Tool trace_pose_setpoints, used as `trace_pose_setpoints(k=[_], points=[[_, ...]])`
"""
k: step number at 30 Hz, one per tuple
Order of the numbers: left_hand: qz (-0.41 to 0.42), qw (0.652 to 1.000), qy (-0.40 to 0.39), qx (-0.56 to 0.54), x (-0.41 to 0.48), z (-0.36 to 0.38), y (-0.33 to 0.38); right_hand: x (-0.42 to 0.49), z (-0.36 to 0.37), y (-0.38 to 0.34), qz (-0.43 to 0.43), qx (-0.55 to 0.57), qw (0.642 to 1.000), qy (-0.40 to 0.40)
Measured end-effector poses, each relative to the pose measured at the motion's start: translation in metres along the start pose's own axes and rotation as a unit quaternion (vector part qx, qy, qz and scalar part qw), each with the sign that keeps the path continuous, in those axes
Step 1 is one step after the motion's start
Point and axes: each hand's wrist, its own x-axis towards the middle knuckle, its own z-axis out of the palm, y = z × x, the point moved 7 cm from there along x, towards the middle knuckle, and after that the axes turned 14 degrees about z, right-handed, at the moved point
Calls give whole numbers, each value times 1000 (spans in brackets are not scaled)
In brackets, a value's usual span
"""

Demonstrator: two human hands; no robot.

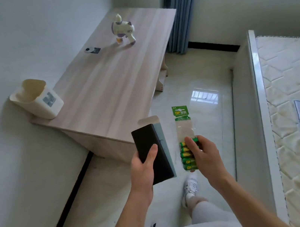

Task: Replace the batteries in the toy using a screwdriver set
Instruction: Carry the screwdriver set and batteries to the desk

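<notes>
A white and purple toy [123, 30] stands at the far end of the pale wooden desk [108, 80]. I am a step short of the desk's near end. My left hand [144, 171] grips a flat black box [152, 152], the screwdriver set, with its pale end flap open at the top. My right hand [203, 154] holds a clear pack of several green batteries [187, 156] with a green header card pointing up. Both hands are above the floor in front of the desk.
A cream plastic bin [37, 98] stands at the desk's near left corner against the wall. A small black and white item [92, 49] lies left of the toy. A bed with a bare mattress [298, 109] is on the right, blue curtain [180, 10] behind.
</notes>
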Motion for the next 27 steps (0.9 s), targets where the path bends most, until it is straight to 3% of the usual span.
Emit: trace_pose_setpoints(k=[8, 18, 27], points=[[5, 999, -9, 41, 116, 82, 11, 118, -38, -52, 6, 60, 998, 18], [45, 998, 6, 41, 287, 248, 54, 305, -113, -196, -23, 29, 999, -5], [42, 998, 21, 38, 378, 313, 65, 411, -119, -259, -13, 27, 999, -32]])
